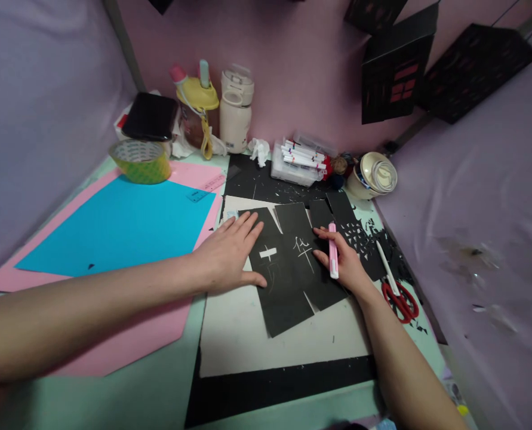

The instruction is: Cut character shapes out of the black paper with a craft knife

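A black paper piece (288,278) lies on a pale board, with slits at its top and bottom edges. It bears a cross-shaped cut-out and white handwritten strokes (302,245). My left hand (230,254) rests flat on its left part, fingers spread. Over its right part, my right hand (348,266) holds a slim pink craft knife (333,254) against its fingers; whether the blade is out I cannot tell. Beyond that hand are small black paper scraps (357,236).
Red scissors (402,304) and a white pen (386,266) lie on the right. Blue paper (126,230) covers pink paper (158,328) on the left, near a tape roll (143,167). Markers (304,156), a white bottle (236,113) and a cup (364,179) stand behind. Black paper houses (395,71) hang above.
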`<state>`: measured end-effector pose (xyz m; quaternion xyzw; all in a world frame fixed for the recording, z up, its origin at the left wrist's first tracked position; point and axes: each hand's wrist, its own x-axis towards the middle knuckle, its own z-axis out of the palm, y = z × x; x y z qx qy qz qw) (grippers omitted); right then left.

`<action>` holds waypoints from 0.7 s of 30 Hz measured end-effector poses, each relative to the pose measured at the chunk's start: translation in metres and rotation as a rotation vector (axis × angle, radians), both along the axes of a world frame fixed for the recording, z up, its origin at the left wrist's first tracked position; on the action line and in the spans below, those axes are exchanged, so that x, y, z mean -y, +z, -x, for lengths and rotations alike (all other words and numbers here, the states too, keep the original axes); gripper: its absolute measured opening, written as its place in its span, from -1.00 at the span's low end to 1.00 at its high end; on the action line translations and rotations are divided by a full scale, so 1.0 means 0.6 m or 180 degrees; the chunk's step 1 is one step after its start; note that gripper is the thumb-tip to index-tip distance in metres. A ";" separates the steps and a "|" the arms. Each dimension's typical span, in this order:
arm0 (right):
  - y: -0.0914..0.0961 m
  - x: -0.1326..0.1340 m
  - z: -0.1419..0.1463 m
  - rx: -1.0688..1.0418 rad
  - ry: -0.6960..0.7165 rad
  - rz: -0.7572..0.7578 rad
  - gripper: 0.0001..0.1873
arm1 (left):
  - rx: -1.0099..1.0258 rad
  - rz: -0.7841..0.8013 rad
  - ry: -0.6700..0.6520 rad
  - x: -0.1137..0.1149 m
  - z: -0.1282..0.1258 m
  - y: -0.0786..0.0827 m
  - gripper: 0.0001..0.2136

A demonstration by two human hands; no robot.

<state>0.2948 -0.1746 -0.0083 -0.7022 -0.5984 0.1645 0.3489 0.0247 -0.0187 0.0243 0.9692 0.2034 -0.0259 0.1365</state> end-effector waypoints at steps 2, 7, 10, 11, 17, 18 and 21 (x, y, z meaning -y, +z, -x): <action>0.000 0.000 0.001 -0.0005 -0.0010 0.0047 -0.65 | -0.0111 0.0116 0.0019 0.000 0.002 -0.004 0.14; 0.003 0.005 0.005 0.0022 -0.0322 -0.0247 -0.70 | -0.0199 0.0238 0.0083 -0.004 0.000 -0.005 0.13; 0.008 0.010 0.008 -0.0040 -0.0789 -0.1010 -0.71 | -0.0183 0.0243 0.0186 -0.004 -0.003 -0.006 0.09; 0.010 0.011 0.010 -0.0186 -0.0866 -0.1227 -0.69 | -0.0163 0.0218 0.0223 -0.004 -0.004 -0.008 0.09; 0.029 0.013 0.041 -0.1592 -0.0938 -0.1155 -0.75 | -0.0139 0.0060 0.0245 0.004 -0.004 -0.020 0.07; 0.036 0.012 0.052 -0.1789 -0.0850 -0.1130 -0.80 | -0.0132 0.0041 0.0239 0.004 -0.004 -0.021 0.06; 0.058 0.005 0.090 -0.2122 -0.0366 -0.0895 -0.86 | -0.0050 -0.0033 0.0232 0.004 -0.003 -0.023 0.02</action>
